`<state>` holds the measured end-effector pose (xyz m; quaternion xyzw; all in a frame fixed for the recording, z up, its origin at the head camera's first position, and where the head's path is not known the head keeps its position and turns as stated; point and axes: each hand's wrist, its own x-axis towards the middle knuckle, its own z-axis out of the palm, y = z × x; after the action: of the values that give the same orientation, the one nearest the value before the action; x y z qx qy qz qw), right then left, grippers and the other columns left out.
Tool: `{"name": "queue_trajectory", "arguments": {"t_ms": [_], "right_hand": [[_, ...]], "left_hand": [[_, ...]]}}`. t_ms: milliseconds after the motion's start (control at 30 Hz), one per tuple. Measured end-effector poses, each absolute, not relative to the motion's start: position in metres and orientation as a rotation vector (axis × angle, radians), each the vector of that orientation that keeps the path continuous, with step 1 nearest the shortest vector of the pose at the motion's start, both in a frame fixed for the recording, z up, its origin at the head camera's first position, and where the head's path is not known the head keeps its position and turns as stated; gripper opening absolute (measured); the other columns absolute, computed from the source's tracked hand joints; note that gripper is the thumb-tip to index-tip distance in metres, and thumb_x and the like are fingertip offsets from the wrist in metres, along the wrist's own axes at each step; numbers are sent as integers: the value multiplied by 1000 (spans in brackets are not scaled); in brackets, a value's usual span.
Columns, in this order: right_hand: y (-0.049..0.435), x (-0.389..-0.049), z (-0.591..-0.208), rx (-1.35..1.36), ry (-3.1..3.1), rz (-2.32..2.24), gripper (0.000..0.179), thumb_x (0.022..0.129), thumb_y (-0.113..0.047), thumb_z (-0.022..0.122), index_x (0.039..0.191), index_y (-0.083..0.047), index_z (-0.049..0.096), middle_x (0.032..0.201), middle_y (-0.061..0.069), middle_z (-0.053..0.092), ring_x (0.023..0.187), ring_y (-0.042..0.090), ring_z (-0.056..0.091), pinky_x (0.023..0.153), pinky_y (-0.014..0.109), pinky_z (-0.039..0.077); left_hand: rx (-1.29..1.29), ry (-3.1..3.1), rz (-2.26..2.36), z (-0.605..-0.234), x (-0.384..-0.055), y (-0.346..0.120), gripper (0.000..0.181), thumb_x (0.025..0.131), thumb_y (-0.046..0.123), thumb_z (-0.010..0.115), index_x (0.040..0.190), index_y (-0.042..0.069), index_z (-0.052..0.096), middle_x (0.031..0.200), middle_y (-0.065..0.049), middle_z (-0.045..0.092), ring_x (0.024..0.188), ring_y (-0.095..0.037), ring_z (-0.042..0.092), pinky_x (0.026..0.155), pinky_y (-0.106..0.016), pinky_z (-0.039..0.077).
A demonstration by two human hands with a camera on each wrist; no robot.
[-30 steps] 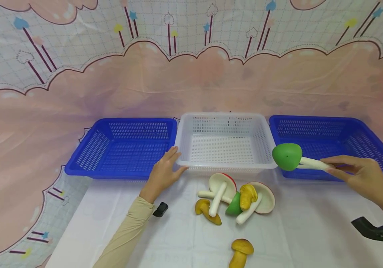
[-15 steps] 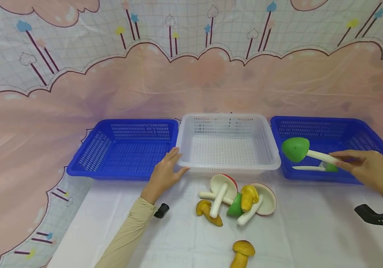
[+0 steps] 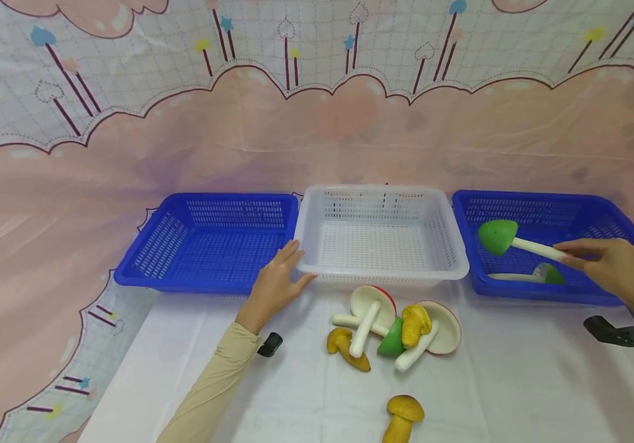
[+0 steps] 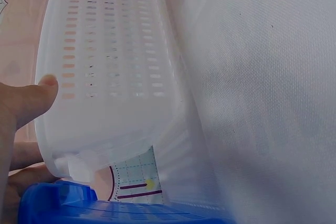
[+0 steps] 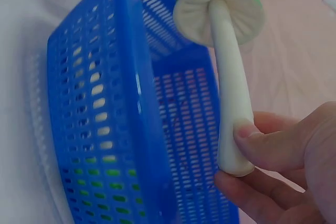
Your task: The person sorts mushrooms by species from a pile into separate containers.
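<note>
My right hand pinches a toy mushroom with a green cap by the end of its white stem, thumb against fingers. It is over the right blue basket; the right wrist view shows the white cap underside beside the basket rim. Another green-capped mushroom lies inside that basket, near the front wall. My left hand rests at the front left corner of the white basket, fingers extended. In the left wrist view, its thumb lies at the white rim.
On the white table lie red-rimmed mushrooms, a green-capped one and brown ones, bunched before the white basket. A lone brown mushroom lies nearer. Another blue basket stands left, against a patterned cloth backdrop.
My right hand has moved farther back over the right basket with its mushroom. The other green mushroom, mostly hidden a second ago, now shows in that basket. The left hand stays put.
</note>
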<state>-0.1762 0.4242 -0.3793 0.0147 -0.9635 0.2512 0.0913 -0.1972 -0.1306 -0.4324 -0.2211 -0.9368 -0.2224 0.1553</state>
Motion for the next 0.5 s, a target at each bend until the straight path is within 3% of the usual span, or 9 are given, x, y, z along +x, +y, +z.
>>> {"name": "queue_trajectory", "arguments": {"t_ms": [67, 167, 367, 500], "right_hand": [[426, -180, -382, 33, -2882, 756, 30, 89, -9, 65, 112, 10, 63, 110, 39, 56, 95, 52, 51, 64, 52, 51], [430, -185, -386, -9, -2921, 795, 35, 92, -15, 63, 114, 11, 61, 114, 40, 52, 103, 57, 45, 77, 71, 40], [438, -193, -390, -54, -2972, 797, 35, 92, -16, 62, 114, 12, 59, 114, 40, 51, 103, 56, 45, 79, 73, 37], [440, -197, -391, -2, -2983, 730, 30, 89, -8, 65, 110, 14, 61, 104, 39, 57, 97, 56, 49, 71, 66, 44]], "left_hand": [[-634, -2682, -637, -432, -198, -131, 57, 86, 37, 70, 124, -4, 59, 142, -19, 43, 134, -31, 36, 103, -50, 37], [-635, -2689, -637, -432, -198, -131, 57, 86, 37, 69, 125, -3, 58, 142, -19, 43, 135, -31, 35, 104, -50, 36], [-637, -2684, -629, -434, -198, -132, 58, 86, 38, 69, 125, -3, 59, 142, -19, 44, 134, -31, 36, 104, -49, 37], [-640, -2670, -632, -435, -198, -132, 57, 85, 37, 70, 124, -3, 59, 141, -19, 44, 134, -31, 37, 103, -49, 38]]}}
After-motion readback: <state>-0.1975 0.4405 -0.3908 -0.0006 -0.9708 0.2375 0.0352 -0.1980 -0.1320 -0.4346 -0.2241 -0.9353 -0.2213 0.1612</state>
